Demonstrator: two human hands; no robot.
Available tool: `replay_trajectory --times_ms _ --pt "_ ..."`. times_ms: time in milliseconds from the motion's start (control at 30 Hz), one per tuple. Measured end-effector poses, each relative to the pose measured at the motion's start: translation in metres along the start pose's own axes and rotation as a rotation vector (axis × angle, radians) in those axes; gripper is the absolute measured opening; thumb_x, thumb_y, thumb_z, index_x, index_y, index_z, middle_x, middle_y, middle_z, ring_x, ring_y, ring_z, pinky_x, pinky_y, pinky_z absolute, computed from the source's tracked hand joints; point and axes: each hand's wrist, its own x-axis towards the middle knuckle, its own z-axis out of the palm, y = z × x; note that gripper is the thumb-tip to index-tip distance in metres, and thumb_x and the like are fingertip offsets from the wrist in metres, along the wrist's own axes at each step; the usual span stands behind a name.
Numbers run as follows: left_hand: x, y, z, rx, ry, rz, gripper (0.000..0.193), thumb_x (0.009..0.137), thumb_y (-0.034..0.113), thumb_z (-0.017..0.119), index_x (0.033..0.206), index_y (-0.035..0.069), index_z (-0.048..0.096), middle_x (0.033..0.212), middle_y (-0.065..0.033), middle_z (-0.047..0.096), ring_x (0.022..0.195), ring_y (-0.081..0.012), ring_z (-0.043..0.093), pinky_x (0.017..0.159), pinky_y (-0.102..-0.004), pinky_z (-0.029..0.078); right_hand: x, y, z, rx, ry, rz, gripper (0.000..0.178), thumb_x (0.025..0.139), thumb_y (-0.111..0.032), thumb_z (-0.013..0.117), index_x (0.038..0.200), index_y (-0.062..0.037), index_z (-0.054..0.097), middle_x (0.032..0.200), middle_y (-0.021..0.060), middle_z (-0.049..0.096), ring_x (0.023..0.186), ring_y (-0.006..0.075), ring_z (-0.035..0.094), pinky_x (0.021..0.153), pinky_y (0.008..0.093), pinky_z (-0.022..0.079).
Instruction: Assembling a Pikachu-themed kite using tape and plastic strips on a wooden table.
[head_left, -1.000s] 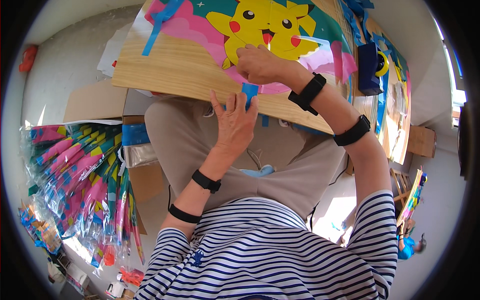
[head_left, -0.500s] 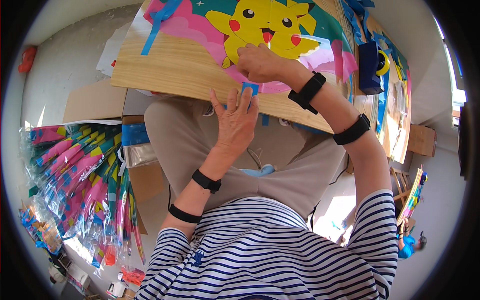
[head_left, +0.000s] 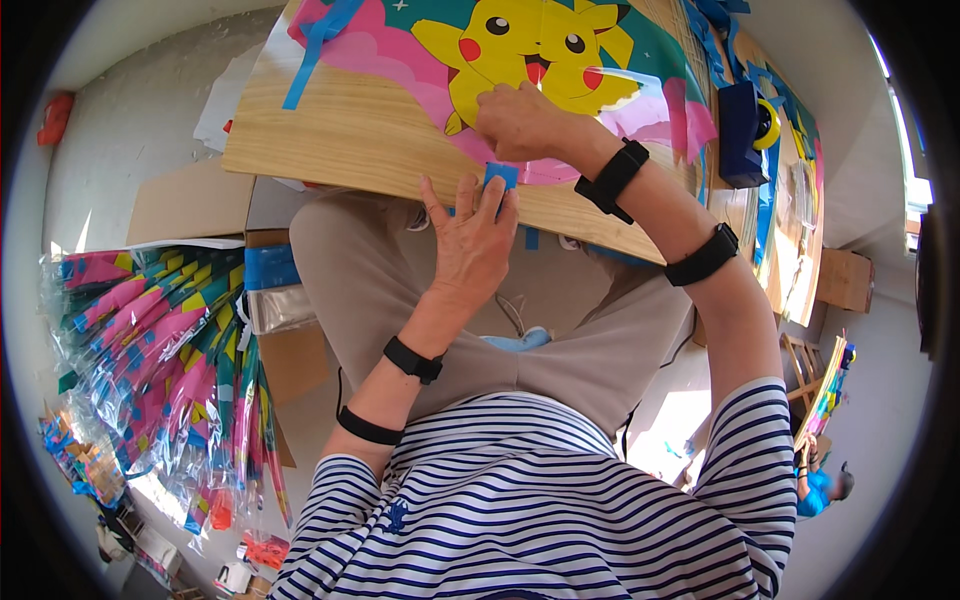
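Note:
A glossy printed plastic sheet [head_left: 505, 62], with a yellow cartoon figure on pink and green, lies over the wooden tabletop [head_left: 340, 135]. On its near part rests my right hand [head_left: 530, 122], closed with the knuckles up; the fingertips and whatever they pinch are hidden. My left hand [head_left: 470, 235] reaches to the table's near edge with its fingers stretched and spread. Beside its index fingertip, a small piece of blue tape [head_left: 502, 176] sticks to the edge, partly covered by that finger.
A longer blue tape strip [head_left: 318, 45] holds the sheet's left side. A dark blue tape dispenser [head_left: 738, 135] with a yellow wheel stands at the right. Many folded printed plastic pieces [head_left: 170, 350] hang by a cardboard box [head_left: 190, 205] at left. Another person [head_left: 818, 490] is far right.
My right hand has shifted very slightly away from me over the sheet. My left hand keeps its place at the table edge.

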Motion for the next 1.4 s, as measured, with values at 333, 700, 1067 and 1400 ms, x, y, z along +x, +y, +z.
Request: replay_trajectory --times_ms 333,700,1067,1400 --pt "0.000 0.000 0.000 -0.011 -0.002 -0.003 0.043 0.077 0.005 0.064 0.120 0.003 0.063 0.126 -0.0104 0.050 0.124 -0.0363 0.046 0.107 -0.0788 0.015 0.000 0.003 -0.020 0.229 -0.134 0.226 0.025 0.070 -0.023 0.079 0.088 -0.0067 0.076 0.092 0.0128 0.073 0.090 0.0320 0.069 0.073 0.0422 0.054" --pt "0.001 0.001 -0.002 0.008 -0.013 -0.026 0.042 0.078 0.003 0.065 0.120 0.008 0.064 0.128 -0.0074 0.052 0.124 -0.0372 0.047 0.108 -0.0762 0.017 -0.029 0.000 0.008 0.401 0.337 0.221 0.025 0.067 -0.018 0.078 0.079 -0.0024 0.062 0.081 0.0152 0.065 0.078 0.0341 0.063 0.067 0.0427 0.049" --pt "0.002 0.000 -0.001 0.027 -0.032 -0.009 0.043 0.076 0.005 0.067 0.119 0.008 0.065 0.127 -0.0080 0.053 0.123 -0.0367 0.048 0.107 -0.0766 0.017 -0.020 0.007 0.025 0.344 0.288 0.433 0.029 0.066 -0.030 0.083 0.074 -0.0071 0.067 0.073 0.0105 0.069 0.074 0.0315 0.067 0.064 0.0430 0.050" --pt "0.002 0.001 -0.006 0.026 -0.075 -0.023 0.043 0.077 0.007 0.068 0.120 0.009 0.066 0.129 -0.0067 0.053 0.124 -0.0337 0.048 0.107 -0.0772 0.018 -0.024 0.005 0.036 0.561 0.217 0.563 0.029 0.062 -0.030 0.086 0.076 -0.0103 0.071 0.081 0.0102 0.072 0.081 0.0309 0.070 0.070 0.0417 0.055"
